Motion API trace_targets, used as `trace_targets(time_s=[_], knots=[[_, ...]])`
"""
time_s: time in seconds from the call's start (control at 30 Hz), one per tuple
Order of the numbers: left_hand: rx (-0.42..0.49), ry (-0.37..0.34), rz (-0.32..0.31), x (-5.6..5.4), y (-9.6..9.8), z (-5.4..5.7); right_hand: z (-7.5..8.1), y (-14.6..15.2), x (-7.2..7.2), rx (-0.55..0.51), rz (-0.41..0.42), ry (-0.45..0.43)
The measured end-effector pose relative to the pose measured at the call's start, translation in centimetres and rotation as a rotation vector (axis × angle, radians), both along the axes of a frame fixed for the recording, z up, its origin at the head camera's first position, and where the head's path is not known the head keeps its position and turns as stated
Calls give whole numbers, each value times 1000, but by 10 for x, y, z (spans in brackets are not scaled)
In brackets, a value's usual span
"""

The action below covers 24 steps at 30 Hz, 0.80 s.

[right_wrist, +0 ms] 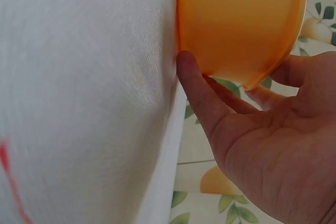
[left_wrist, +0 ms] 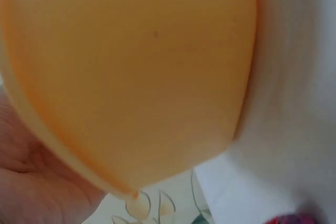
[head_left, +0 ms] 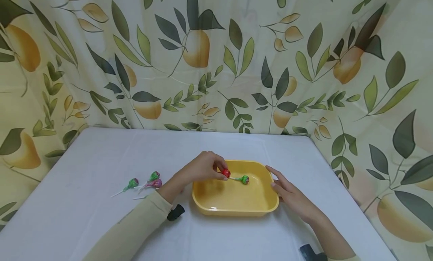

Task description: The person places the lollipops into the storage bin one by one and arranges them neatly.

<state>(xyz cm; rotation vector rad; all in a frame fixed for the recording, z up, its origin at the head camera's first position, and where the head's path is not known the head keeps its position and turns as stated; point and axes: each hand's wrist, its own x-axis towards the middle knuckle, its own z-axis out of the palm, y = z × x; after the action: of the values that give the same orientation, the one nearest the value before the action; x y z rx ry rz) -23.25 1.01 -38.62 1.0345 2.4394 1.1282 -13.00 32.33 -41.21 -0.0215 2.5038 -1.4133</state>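
My left hand point(head_left: 203, 168) pinches a red lollipop point(head_left: 225, 173) by its wrapped head, over the left half of a yellow tray point(head_left: 236, 201). Inside the tray lies a green lollipop point(head_left: 245, 179), its white stick pointing left toward those fingers. At the tray's right end, my right hand point(head_left: 294, 197) holds the rim. The right wrist view has its thumb hooked at the rim and its fingers point(right_wrist: 197, 85) against the outer wall point(right_wrist: 236, 24). The left wrist view is mostly filled by the tray's outside point(left_wrist: 136, 77), and the held lollipop is hidden there.
Left of the tray, two green lollipops point(head_left: 133, 183) and a purple one point(head_left: 155, 183) lie on the white tablecloth point(head_left: 111, 152). Another white stick point(head_left: 139, 197) shows beside the left sleeve. A leaf-and-fruit patterned curtain point(head_left: 216, 84) hangs behind the table.
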Motion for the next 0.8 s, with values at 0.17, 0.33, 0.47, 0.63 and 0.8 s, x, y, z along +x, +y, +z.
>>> trace_targets(time_s=[0.17,0.33,0.47,0.63,0.8], knots=[[17,-44,-5,5,11,1,1,0,1,3,1,-1],[56,-62,1,9,21,-2,1,0,0,7,4,8],[69,-72,10,13,29,-4,1,0,-1,7,6,3],[46,-66,33,18,38,-7,2,0,-1,6,8,0],[-13,-65,75,22,47,-8,2,0,0,2,12,-3]])
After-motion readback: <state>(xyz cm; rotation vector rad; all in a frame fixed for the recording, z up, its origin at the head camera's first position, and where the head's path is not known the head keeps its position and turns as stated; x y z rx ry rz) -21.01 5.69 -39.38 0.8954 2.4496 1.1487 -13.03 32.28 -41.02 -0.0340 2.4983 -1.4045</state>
